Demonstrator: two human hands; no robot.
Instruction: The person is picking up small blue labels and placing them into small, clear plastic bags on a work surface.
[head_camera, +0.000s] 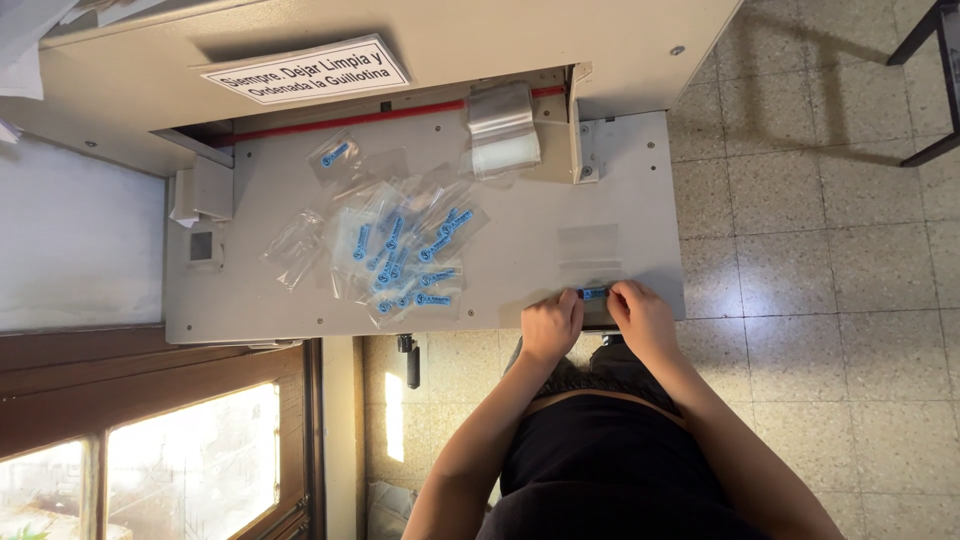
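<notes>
Starting at the left of the grey cutter table (250, 300), I see a loose heap of small clear bags (400, 255) with blue printed strips, lying overlapped near the middle of the surface, and one stray bag up by the red line at the back edge. Further right, against the back edge, a thicker stack of clear sleeves (503, 128) sits half under the machine's housing. At the front edge, near the right corner, both of my hands work on a single clear bag (594, 296) with a blue strip. My left hand (550, 328) has its fingers curled and pinched on the bag's left end; my right hand (640, 312) pinches the right end, fingertips pressed down on it. I judge this bag to be very light, thin and limp, with a slick film that will slide on the smooth metal and cling or flutter at the least draught. It should not break, but it will crease. I would grip it by the stiffer blue strip at the top, between thumb and forefinger, rather than by the floppy clear body.
</notes>
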